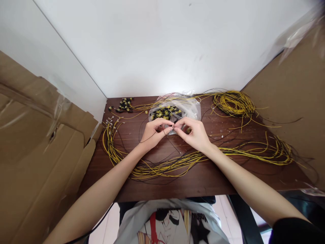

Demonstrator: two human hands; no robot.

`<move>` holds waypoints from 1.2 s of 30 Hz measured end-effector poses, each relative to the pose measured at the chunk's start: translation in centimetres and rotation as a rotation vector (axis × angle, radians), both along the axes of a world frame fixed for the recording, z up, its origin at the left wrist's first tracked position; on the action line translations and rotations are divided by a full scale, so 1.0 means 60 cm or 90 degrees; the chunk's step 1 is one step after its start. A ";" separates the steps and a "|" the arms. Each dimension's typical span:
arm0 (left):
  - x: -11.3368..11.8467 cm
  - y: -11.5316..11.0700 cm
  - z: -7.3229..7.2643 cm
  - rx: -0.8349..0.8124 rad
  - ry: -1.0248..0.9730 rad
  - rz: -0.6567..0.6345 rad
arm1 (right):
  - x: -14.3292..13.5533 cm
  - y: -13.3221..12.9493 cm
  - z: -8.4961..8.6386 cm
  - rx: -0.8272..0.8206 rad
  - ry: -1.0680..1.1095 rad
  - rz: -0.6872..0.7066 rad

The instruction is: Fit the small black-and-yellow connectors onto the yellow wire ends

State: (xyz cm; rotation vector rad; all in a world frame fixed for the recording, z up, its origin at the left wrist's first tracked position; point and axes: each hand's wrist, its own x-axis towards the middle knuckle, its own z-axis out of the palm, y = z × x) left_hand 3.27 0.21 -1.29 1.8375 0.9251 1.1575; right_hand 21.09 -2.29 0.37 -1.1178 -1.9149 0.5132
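My left hand (156,133) and my right hand (194,132) meet fingertip to fingertip above the middle of the table, both closed in a pinch. A thin black wire (175,147) runs out from my left fingers and hangs down in front of them. Between the fingertips sits a tiny dark piece, mostly covered, whose kind I cannot make out. Just behind my hands lies a clear plastic bag (194,107) with several black-and-yellow connector-like parts (162,112) on it. A bundle of yellow and black wires (157,171) crosses the table under my forearms.
A coiled yellow wire bundle (233,103) lies at the back right. More black-and-yellow parts (125,104) cluster at the back left, near wire ends with small whitish tips (111,121). Cardboard (45,162) flanks the brown table (157,193) on the left and cardboard (291,88) on the right.
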 end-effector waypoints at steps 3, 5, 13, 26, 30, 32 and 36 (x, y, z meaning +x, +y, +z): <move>-0.001 0.001 -0.002 -0.008 -0.009 0.001 | 0.005 0.004 0.000 -0.012 -0.032 0.008; -0.001 0.001 -0.002 -0.022 -0.019 0.003 | 0.006 0.006 -0.004 -0.008 -0.061 0.017; 0.001 0.001 -0.005 -0.063 -0.049 -0.004 | 0.004 0.005 -0.014 0.010 -0.096 0.012; 0.000 0.002 -0.004 -0.027 -0.024 -0.019 | 0.002 0.001 -0.011 0.012 -0.069 0.007; -0.001 0.003 -0.003 0.022 0.003 -0.015 | 0.003 0.001 -0.006 0.031 -0.023 -0.004; 0.000 0.003 -0.003 0.031 0.003 -0.017 | 0.003 0.001 -0.003 0.034 -0.010 -0.006; 0.000 0.002 -0.004 0.034 0.001 -0.017 | 0.002 0.000 -0.002 0.038 -0.013 0.007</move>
